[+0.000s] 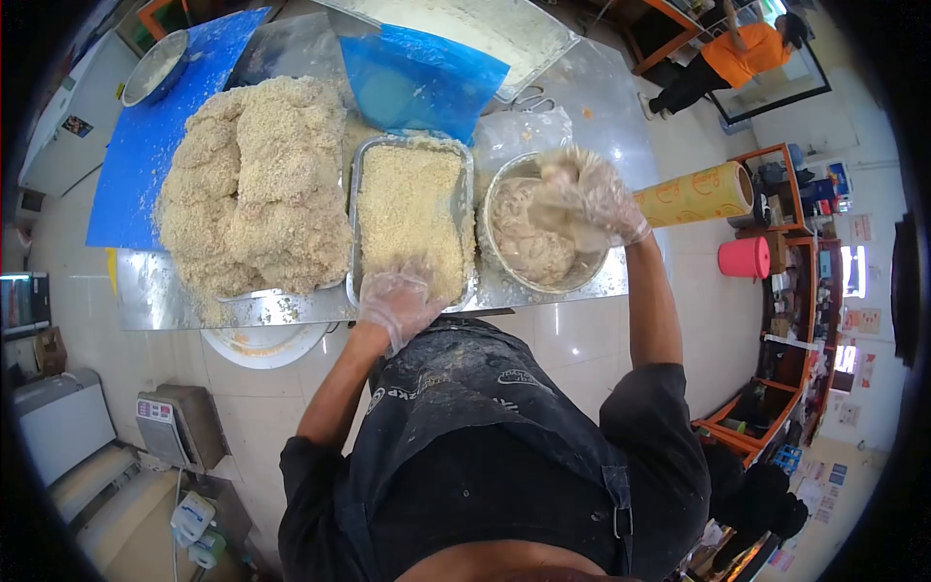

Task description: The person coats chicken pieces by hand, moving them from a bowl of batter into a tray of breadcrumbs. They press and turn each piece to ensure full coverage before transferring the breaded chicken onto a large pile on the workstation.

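Note:
My left hand, in a clear plastic glove, rests at the near edge of a metal tray of pale crumbs. Its fingers reach out flat into the crumbs, their tips blurred. Over a round metal bowl is my right hand, also gloved, crusted with crumbs and smeared by motion. Whether it grips a piece cannot be made out. Wet, pale battered pieces, perhaps meat, fill the bowl. Left of the tray rises a big heap of crumb-coated pieces.
A blue plastic bag stands behind the tray, near a large flour-dusted tray and scissors. A film roll lies right of the bowl. A sieve sits far left. Another person stands across the room.

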